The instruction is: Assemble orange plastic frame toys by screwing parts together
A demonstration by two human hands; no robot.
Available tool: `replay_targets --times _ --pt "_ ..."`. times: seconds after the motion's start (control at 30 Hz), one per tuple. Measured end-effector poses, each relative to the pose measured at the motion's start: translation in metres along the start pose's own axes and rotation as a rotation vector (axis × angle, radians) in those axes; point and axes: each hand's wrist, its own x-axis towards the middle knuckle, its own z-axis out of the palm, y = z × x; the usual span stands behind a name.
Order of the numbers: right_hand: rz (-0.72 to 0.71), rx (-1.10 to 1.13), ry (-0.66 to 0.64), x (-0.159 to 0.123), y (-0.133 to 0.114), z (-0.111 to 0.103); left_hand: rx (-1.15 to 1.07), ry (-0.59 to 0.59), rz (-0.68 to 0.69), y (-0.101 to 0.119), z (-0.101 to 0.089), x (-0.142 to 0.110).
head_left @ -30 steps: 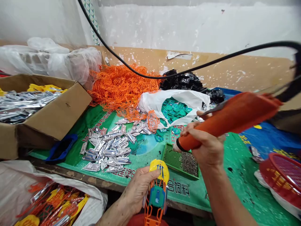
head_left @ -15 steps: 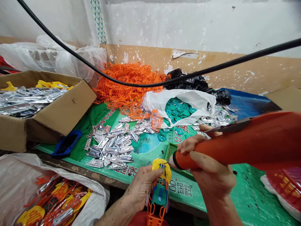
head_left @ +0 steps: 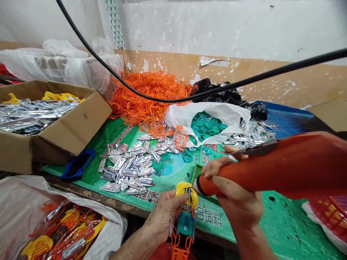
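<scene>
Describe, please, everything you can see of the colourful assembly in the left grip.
The assembly looks like plastic: a curved yellow end piece with dark blue markings, a green middle panel and an orange lattice frame nearest the viewer, cut off by the picture's bottom edge. Its yellow end points away. The left grip holds it, thumb on the yellow part; the orange tool's tip meets that part's right edge, though actual contact is unclear.

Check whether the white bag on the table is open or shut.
Open: the white bag gapes, showing green pieces inside.
</scene>
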Motion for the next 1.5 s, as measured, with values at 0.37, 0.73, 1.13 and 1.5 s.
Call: replay_targets --times 0.37,0.73,1.13,1.5 --pt "-0.016 -0.102 -0.005 -0.001 0.006 -0.004 -0.008 -0.004 0.012 0.003 0.005 -0.003" --pt "0.011 -0.099 -0.034 -0.007 0.014 -0.009 0.068 0.01 0.021 0.0 0.004 -0.004" --pt "-0.036 0.075 0.002 0.003 0.0 0.0 0.1 -0.006 0.061 0.002 0.0 -0.005" --pt "-0.172 -0.012 0.307 0.051 0.037 -0.023 0.116 0.02 -0.009 0.008 -0.003 -0.002"
